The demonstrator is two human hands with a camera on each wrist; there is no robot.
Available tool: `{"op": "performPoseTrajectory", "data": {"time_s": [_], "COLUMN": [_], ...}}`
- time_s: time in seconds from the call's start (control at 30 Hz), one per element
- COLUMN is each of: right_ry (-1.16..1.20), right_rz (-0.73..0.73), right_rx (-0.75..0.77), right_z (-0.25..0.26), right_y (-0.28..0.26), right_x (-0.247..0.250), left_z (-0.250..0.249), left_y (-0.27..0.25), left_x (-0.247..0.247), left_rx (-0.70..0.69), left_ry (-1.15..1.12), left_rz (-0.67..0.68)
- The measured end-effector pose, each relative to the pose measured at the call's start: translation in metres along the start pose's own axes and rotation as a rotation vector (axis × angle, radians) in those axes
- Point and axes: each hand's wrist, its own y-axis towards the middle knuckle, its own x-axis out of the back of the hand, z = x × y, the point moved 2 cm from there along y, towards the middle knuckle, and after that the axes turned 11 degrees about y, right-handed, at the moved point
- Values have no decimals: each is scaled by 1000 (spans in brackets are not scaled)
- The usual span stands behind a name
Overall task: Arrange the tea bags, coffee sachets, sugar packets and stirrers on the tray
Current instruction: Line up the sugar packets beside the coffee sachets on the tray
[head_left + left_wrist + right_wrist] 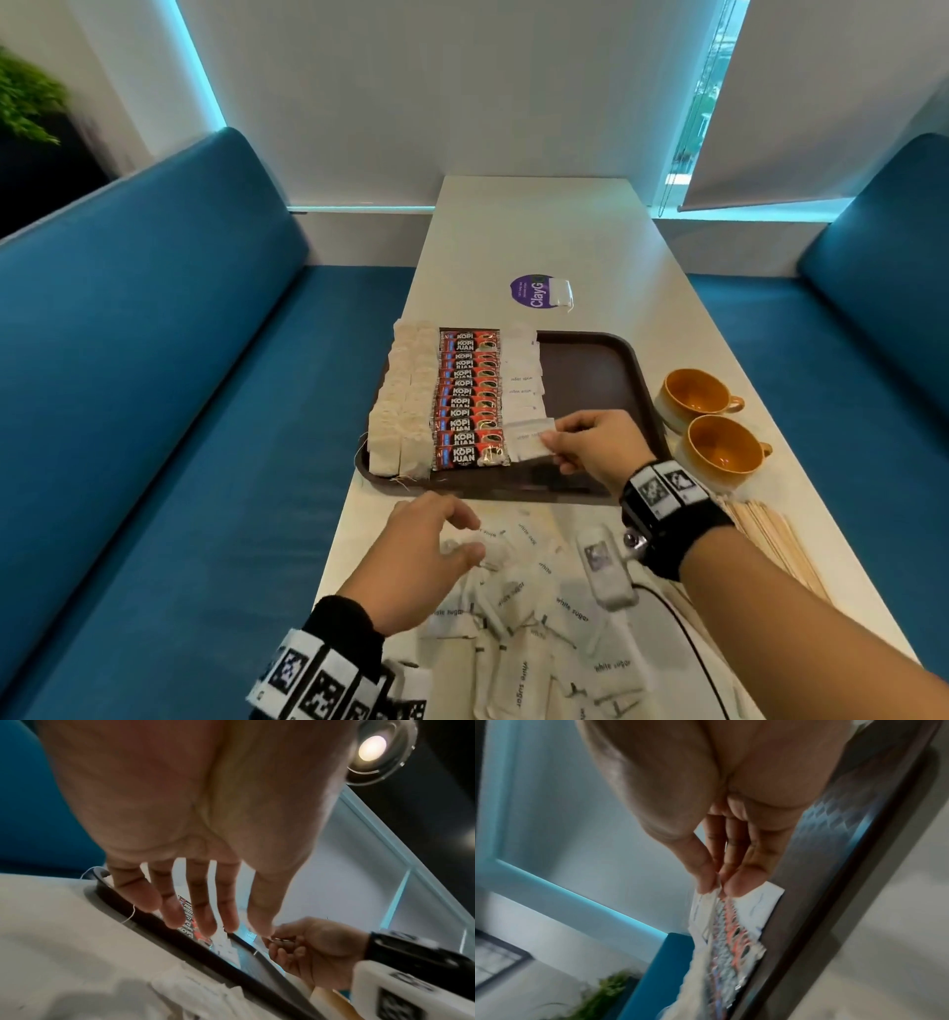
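A dark brown tray (590, 370) lies on the white table. It holds a column of tea bags (403, 406), a column of red coffee sachets (467, 401) and a column of white sugar packets (521, 380). My right hand (552, 444) pinches a white sugar packet (529, 439) by its edge at the near end of the sugar column; the right wrist view shows thumb and fingertips (741, 884) closed on the packet (759, 902). My left hand (462, 534) hovers with fingers loosely spread over a heap of loose sugar packets (539, 632). Wooden stirrers (770, 539) lie at the right.
Two orange cups (696, 393) (719, 452) stand right of the tray. A lone tea bag (560, 293) lies on a purple sticker (529, 292) beyond the tray. Blue benches flank the table. The tray's right half (601, 385) is bare.
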Motion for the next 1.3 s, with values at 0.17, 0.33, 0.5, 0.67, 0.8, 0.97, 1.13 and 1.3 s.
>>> {"op": "performPoseTrajectory", "data": {"time_s": [0.17, 0.33, 0.5, 0.67, 0.8, 0.97, 1.13, 1.3], "right_ry": [-245, -540, -630, -720, -1091, -1159, -811, -573], "right_rz": [-66, -67, -16, 263, 193, 134, 88, 129], "right_rx": [-105, -147, 131, 94, 131, 139, 52, 60], "right_z": [-4, -3, 11, -2, -25, -38, -44, -48], "right_y": [44, 57, 21, -53, -68, -70, -66, -72], "right_x": [-5, -12, -11, -14, -27, -41, -37, -33], "left_z": [11, 18, 4, 1, 6, 16, 34, 43], "left_y": [16, 23, 30, 35, 28, 13, -8, -32], "left_x": [-12, -16, -25, -39, -39, -25, -4, 9], "left_rx": [-15, 29, -97, -103, -10, 75, 177, 218], "left_ry": [84, 70, 104, 308, 345, 281, 77, -122], "left_rz": [57, -8, 30, 38, 24, 44, 11, 22]}}
